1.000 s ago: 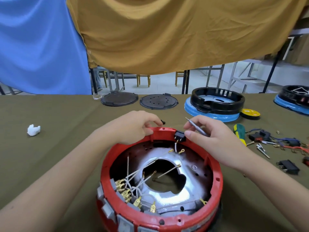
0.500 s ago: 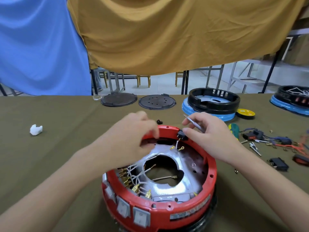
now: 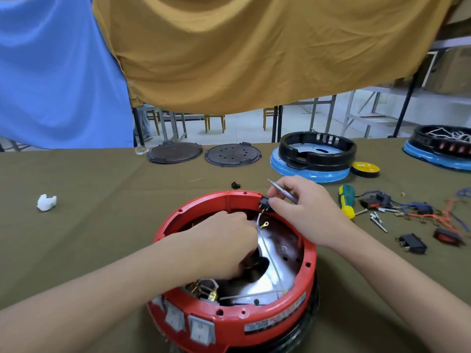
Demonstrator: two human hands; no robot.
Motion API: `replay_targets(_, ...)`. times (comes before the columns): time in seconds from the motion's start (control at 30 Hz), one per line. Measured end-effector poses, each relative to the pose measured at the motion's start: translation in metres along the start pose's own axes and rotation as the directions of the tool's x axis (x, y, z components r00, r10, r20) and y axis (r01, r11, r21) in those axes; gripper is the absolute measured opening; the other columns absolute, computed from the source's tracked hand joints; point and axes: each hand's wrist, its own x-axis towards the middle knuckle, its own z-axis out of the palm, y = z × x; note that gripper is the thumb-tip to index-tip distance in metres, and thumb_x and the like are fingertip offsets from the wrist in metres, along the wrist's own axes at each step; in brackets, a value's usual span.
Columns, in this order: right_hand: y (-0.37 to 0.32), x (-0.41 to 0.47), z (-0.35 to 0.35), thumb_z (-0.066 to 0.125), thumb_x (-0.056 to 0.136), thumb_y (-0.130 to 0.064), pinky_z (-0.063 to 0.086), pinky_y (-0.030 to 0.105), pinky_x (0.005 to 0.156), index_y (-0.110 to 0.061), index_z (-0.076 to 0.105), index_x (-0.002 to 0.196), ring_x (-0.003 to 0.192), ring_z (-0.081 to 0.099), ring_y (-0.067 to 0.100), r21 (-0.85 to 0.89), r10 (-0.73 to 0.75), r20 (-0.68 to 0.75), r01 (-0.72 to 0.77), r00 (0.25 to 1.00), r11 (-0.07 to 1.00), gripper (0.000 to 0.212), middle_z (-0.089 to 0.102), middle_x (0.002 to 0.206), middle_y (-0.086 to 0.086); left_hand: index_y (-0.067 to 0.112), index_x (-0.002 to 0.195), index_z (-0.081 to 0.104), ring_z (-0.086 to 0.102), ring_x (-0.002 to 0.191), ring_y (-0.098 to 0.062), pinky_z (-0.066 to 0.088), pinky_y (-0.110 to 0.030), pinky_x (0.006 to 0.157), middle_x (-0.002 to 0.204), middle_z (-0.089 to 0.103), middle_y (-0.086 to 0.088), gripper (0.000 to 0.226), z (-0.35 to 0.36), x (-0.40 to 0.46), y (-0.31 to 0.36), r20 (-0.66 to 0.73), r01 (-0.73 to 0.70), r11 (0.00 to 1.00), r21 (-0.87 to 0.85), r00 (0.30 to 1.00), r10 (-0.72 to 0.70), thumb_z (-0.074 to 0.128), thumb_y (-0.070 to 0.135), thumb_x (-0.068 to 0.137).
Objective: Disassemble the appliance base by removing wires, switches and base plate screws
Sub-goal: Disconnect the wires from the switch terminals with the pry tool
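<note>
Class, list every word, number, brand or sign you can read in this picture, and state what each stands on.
None can be read.
Label on the red appliance base front: print too blurred.
Grey rocker switches: faint marks, unreadable.
Stamped mark on the metal base plate: too small.
Yellow tape roll: dark marking, unreadable.
</note>
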Motion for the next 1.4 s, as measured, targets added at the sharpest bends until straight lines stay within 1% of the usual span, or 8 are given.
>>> replay_targets(0.17,-0.001,-0.001,0.001,0.064,0.088,-0.022,0.041,0.016,0.069,-0.025,0.067,0.083,0.084,0.058,0.009,0.026,0.032,0.003,-0.032,0.999,0.999,0.006,0.064,0.089,-0.004,0.021,0.059,0.044,0.042,0.081,-0.020,0.046,-0.041,0.078,0.083,0.047,0.003,0.031,-0.001,-0.001,-0.008,0.048,-0.024,0.987,-0.157,0.998,0.032,0.059,0.033,0.082)
replay_targets(0.3,0.000,0.000,0.001,0.064,0.089,-0.022,0.040,0.013,0.065,-0.026,0.067,0.083,0.083,0.058,0.009,0.026,0.044,0.004,-0.044,0.999,0.999,0.007,0.064,0.090,-0.003,0.019,0.076,0.065,0.046,0.084,-0.008,0.041,-0.023,0.078,0.086,0.051,0.008,0.005,-0.012,-0.011,-0.030,0.013,-0.052,0.902,-0.428,0.998,0.064,0.068,0.023,0.076)
replay_targets(0.57,-0.005,-0.005,0.000,0.065,0.089,-0.022,0.033,0.019,0.059,-0.025,0.059,0.078,0.062,0.046,0.007,0.066,-0.144,-0.182,0.158,0.973,0.985,0.014,0.052,0.068,-0.010,0.016,0.082,0.055,0.053,0.065,-0.012,0.045,-0.025,0.064,0.074,0.066,0.001,0.009,-0.021,-0.030,-0.044,-0.209,-0.117,0.309,-0.944,0.936,-0.285,0.055,0.021,0.090)
replay_targets(0.7,-0.016,-0.006,-0.002,0.071,0.085,-0.028,0.037,0.009,0.052,-0.020,0.070,0.088,0.049,0.047,0.000,0.484,-0.142,-0.122,0.184,0.982,0.855,0.009,0.059,0.060,-0.013,0.015,0.088,0.057,0.060,0.058,-0.010,0.046,-0.020,0.058,0.069,0.066,0.004,0.009,-0.021,-0.012,-0.037,-0.192,-0.076,0.347,-0.935,0.930,-0.314,0.057,0.014,0.097)
replay_targets(1.0,-0.010,-0.001,-0.002,0.077,0.084,-0.008,0.049,0.013,0.061,-0.014,0.074,0.082,0.067,0.069,0.009,0.521,0.013,-0.159,0.073,0.987,0.850,0.007,0.075,0.075,0.006,0.020,0.092,0.068,0.066,0.068,-0.006,0.051,-0.019,0.061,0.083,0.075,0.005,0.007,-0.013,-0.010,-0.037,-0.239,-0.125,0.246,-0.961,0.822,-0.516,0.063,0.023,0.095)
replay_targets(1.1,-0.001,0.004,-0.007,0.075,0.088,-0.013,0.043,0.007,0.058,-0.016,0.075,0.084,0.064,0.065,-0.002,0.506,0.177,-0.247,-0.029,0.953,0.862,0.004,0.077,0.077,-0.002,0.032,0.095,0.064,0.067,0.079,-0.008,0.050,-0.023,0.072,0.089,0.072,0.013,0.006,-0.008,-0.026,-0.053,-0.234,0.050,0.418,-0.907,0.766,-0.599,0.065,0.036,0.090)
replay_targets(1.23,0.018,0.009,-0.012,0.072,0.089,-0.015,0.038,0.020,0.061,-0.016,0.075,0.083,0.061,0.059,-0.003,0.477,0.394,-0.253,-0.240,0.883,0.845,0.007,0.077,0.079,-0.002,0.035,0.112,0.050,0.056,0.102,-0.010,0.047,-0.032,0.091,0.109,0.054,0.010,0.034,0.000,-0.047,-0.078,-0.003,0.480,0.541,-0.691,0.746,-0.666,0.067,0.047,0.085)
replay_targets(1.4,0.033,0.015,-0.017,0.070,0.079,-0.006,0.042,0.025,0.060,-0.013,0.074,0.068,0.078,0.065,0.012,0.244,0.498,-0.218,-0.447,0.840,0.861,0.013,0.075,0.081,0.000,0.040,0.104,0.060,0.065,0.076,-0.001,0.049,-0.021,0.070,0.097,0.069,0.009,0.015,0.003,-0.056,-0.084,0.291,0.491,0.368,-0.790,0.828,-0.479,0.066,0.036,0.091)
